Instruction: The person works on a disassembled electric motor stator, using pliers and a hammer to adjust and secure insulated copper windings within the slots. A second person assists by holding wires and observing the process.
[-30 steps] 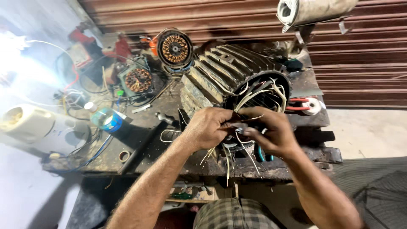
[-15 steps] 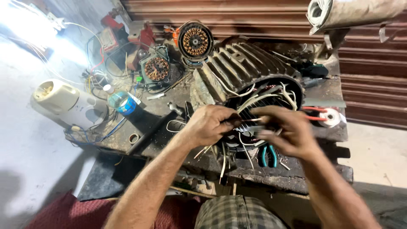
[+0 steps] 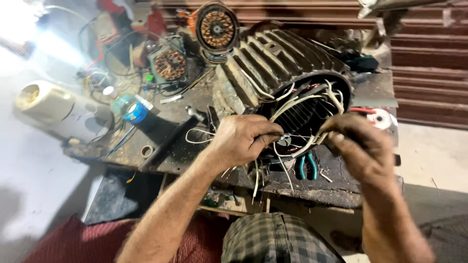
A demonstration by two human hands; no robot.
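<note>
A large ribbed grey motor housing (image 3: 273,63) lies on a dirty workbench (image 3: 161,146), its open end facing me with white sleeved leads (image 3: 297,104) spilling out. My left hand (image 3: 243,139) is closed around a bundle of those white leads at the lower left of the opening; loose ends hang below it. My right hand (image 3: 358,143) pinches other white leads at the opening's lower right. Between the hands lies a pair of teal-handled pliers (image 3: 307,165) on the bench.
Two copper-wound stators (image 3: 217,29) (image 3: 169,64) sit at the back left among tangled wires. A blue-capped bottle (image 3: 129,107) and a cream cylindrical casing (image 3: 44,104) lie at left. A corrugated shutter (image 3: 429,73) stands behind. Checked cloth (image 3: 278,241) covers my lap.
The view has moved closer to the motor. My hands have drawn apart, the right one shifting right along the leads; the left keeps its hold on the bundle.
</note>
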